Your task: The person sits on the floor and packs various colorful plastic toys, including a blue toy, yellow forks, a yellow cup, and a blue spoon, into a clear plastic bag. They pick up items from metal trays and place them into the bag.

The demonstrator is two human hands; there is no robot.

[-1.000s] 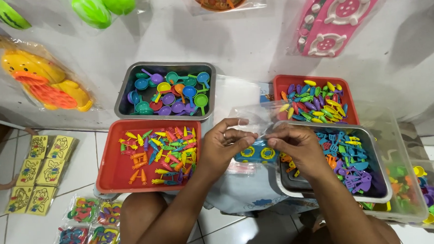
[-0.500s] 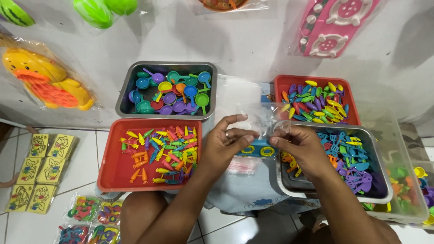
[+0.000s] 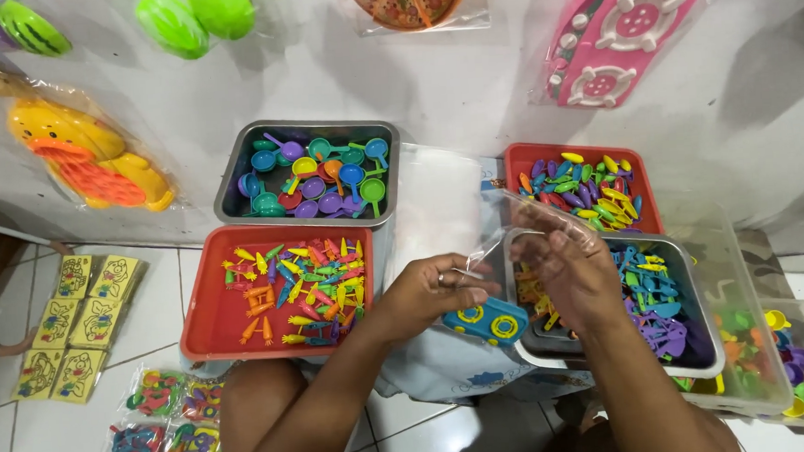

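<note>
Clear plastic: a thin see-through bag [image 3: 499, 235] is being held up between the two hands, its mouth pulled apart just above the grey tray.
Left hand [image 3: 433, 293]: fingers are curled and pinched on the bag's near edge; a ring is seen on one finger.
Right hand [image 3: 574, 267]: fingers are spread along the bag's far edge, thumb pressed in, so the film is gripped and stretched open.
Blue toy piece [image 3: 485, 321]: a small blue part with yellow rings is seen just below the left hand, between both wrists; whether it is inside the bag or resting under it cannot be told.
Grey tray [image 3: 701, 329]: directly under the right hand, filled with blue, purple and yellow bits.
Red tray [image 3: 207, 323]: just left of the left hand, spread with orange, green and yellow pieces.
Metal tin [image 3: 235, 193]: beyond the left hand, loaded with small coloured pans.
Far red tray [image 3: 518, 160]: beyond the right hand, heaped with bright spoon-like bits.
Filled packets [image 3: 160, 422]: finished bags are laid on the tiles, well to the left of the left forearm.
Progress: judged early for this bag; it is opened and looks almost empty, and the trays are yet to be drawn from.
</note>
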